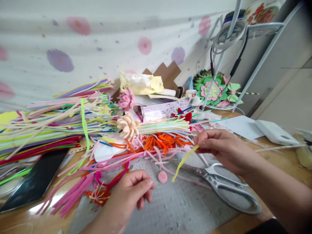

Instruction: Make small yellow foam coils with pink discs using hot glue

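A short yellow pipe cleaner (183, 163) hangs down to the left from my right hand (216, 148), its upper end pinched between thumb and fingers. My left hand (136, 188) hovers over the grey cutting mat (175, 208) with the fingers curled in and the thumb against them, nothing visible in its grip. A small round pink disc (162, 177) lies on the mat between the hands. Large silver scissors (226, 185) rest under my right hand and wrist. Left of my left hand are orange pipe-cleaner pieces with pale, yellow-tipped stems (97, 196).
Bundles of coloured pipe cleaners (56, 126) fill the left and middle. Pink and cream fluffy flowers (128, 126) stand among them. A black flat panel (35, 182) lies at left, a white device (276, 132) at right. Behind is a metal rack (220, 61) with hanging cables.
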The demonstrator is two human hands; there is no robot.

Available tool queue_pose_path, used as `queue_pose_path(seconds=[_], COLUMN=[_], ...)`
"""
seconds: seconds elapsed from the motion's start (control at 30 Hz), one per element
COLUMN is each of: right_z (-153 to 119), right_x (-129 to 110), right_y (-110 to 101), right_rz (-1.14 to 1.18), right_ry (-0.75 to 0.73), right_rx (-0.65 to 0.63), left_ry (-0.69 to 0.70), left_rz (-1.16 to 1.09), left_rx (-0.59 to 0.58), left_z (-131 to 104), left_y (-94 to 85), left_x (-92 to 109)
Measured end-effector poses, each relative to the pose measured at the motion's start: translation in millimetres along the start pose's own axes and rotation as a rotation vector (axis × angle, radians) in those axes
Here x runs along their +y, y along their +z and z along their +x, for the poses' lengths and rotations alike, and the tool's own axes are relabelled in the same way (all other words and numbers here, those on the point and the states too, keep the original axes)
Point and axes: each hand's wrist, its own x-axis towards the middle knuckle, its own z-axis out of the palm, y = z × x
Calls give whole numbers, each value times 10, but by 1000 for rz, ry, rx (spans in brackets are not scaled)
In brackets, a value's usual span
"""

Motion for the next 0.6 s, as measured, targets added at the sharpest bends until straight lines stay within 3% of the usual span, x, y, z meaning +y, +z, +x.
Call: queue_pose_path(seconds=[0.13,0.2,0.27,0.47,0.6], right_z=[-161,-227,-256,-210,-120], right_x=[-43,-56,-58,74,100], right_y=[151,285,422,665,740], right_rz=[-52,-61,-84,-235,-355], right_ry=[-68,-48,-40,-54,-81], right_rx=[-237,-361,-438,-454,-431], left_ry=[205,287,324,254,131], left_rz=[-1,-39,-88,-223,-254], left_rx=[143,123,25,-208,-247], left_z=[-27,-69,-111,-139,-119], left_y=[-15,-4,15,83,101], left_x=[-2,-10,-23,-28,-15])
